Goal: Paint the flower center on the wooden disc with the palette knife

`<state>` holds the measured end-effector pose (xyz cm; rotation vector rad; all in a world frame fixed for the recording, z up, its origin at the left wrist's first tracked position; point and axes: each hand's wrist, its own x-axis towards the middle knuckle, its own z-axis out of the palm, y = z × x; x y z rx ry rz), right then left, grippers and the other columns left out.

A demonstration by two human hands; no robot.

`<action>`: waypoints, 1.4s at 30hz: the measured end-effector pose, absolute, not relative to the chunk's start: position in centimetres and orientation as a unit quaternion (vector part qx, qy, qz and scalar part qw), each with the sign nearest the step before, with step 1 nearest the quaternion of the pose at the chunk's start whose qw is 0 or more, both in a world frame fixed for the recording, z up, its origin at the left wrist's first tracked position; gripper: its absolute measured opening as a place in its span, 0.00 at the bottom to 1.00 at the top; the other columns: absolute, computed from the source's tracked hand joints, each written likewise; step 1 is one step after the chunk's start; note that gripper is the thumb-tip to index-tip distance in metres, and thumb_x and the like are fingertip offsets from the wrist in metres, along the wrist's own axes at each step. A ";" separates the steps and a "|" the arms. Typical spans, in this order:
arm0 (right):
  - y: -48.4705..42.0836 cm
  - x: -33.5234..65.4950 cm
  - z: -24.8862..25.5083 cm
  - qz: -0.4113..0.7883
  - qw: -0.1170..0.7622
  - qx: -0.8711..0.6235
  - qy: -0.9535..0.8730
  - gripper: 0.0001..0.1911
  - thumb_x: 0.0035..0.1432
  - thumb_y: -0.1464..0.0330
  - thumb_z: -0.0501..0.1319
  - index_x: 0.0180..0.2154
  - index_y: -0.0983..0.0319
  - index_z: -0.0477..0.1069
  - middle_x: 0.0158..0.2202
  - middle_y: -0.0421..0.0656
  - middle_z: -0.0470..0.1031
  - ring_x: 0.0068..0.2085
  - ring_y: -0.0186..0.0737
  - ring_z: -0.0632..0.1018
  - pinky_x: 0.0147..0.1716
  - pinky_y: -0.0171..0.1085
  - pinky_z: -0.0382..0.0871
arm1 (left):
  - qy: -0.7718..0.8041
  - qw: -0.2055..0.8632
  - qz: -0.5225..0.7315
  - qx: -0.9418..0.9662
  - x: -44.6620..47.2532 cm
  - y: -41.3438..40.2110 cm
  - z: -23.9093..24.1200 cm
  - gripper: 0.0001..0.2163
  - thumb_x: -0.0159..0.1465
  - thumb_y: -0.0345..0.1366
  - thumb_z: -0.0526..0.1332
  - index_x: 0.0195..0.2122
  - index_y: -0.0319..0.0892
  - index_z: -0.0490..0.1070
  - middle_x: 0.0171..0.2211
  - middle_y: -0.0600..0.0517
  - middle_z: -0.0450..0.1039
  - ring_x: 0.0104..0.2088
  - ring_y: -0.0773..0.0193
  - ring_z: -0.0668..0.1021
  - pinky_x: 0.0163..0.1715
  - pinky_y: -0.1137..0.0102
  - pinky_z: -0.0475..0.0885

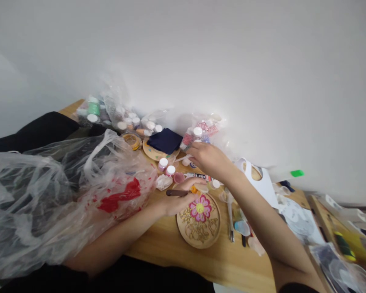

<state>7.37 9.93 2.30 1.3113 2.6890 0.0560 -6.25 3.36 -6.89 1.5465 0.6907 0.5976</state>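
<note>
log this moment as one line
left hand: holding brown-handled tool by round pink-flowered wooden plate | right hand: near navy-blue sheet, grip unclear

Can read just one text: "B-7000", on a slim tube (200,176) lying near the centre of the frame, a bit below mid-height. Capital B, hyphen, then 7000. Bold, high contrast, running left to right, close to level, right way up in the view. Seeing smaller marks on the same tube, left of "B-7000"; too blurred to make out. Also seeing blue marking on a small round item (192,165) just above the tube, near frame centre; too small to read. Noting a red patch on the clear plastic bag (57,203), left part of frame; can't tell if printed.
</note>
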 end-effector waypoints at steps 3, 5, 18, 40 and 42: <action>9.9 9.5 2.0 -0.027 -0.013 0.456 0.889 0.07 0.62 0.76 0.59 0.38 0.65 0.76 0.37 0.47 0.79 0.37 0.39 0.77 0.35 0.37 0.65 | 0.297 0.629 0.272 0.665 -6.2 3.5 -7.2 0.20 0.63 0.35 0.53 0.56 0.45 0.67 0.61 0.46 0.70 0.62 0.50 0.70 0.65 0.54 0.62; 9.5 11.6 2.1 -0.069 -0.111 0.473 0.871 0.06 0.62 0.72 0.60 0.39 0.62 0.76 0.34 0.43 0.79 0.33 0.36 0.76 0.34 0.36 0.68 | 0.293 0.627 0.293 0.660 -6.2 3.6 -7.7 0.19 0.63 0.36 0.53 0.56 0.44 0.68 0.60 0.46 0.71 0.61 0.50 0.70 0.64 0.55 0.62; -3.4 20.1 5.5 -0.046 -0.450 0.580 0.677 0.08 0.57 0.72 0.68 0.37 0.52 0.79 0.33 0.42 0.79 0.35 0.44 0.79 0.33 0.45 0.73 | 0.304 0.690 0.401 0.520 -5.6 3.8 -10.4 0.23 0.59 0.36 0.58 0.57 0.45 0.67 0.32 0.53 0.72 0.35 0.59 0.73 0.44 0.62 0.68; -4.2 16.1 6.0 0.101 -0.239 0.448 0.855 0.08 0.63 0.76 0.62 0.37 0.57 0.74 0.29 0.37 0.80 0.29 0.31 0.80 0.29 0.31 0.74 | 0.282 0.697 0.429 0.501 -5.7 3.5 -11.2 0.25 0.58 0.36 0.62 0.58 0.49 0.65 0.42 0.51 0.75 0.38 0.58 0.75 0.52 0.56 0.69; -4.3 16.1 6.0 0.086 -0.249 0.456 0.850 0.08 0.63 0.75 0.62 0.38 0.54 0.75 0.29 0.37 0.80 0.29 0.34 0.80 0.27 0.33 0.74 | 0.291 0.694 0.419 0.507 -5.7 3.4 -11.1 0.25 0.58 0.36 0.62 0.58 0.49 0.65 0.43 0.51 0.75 0.39 0.58 0.75 0.53 0.55 0.68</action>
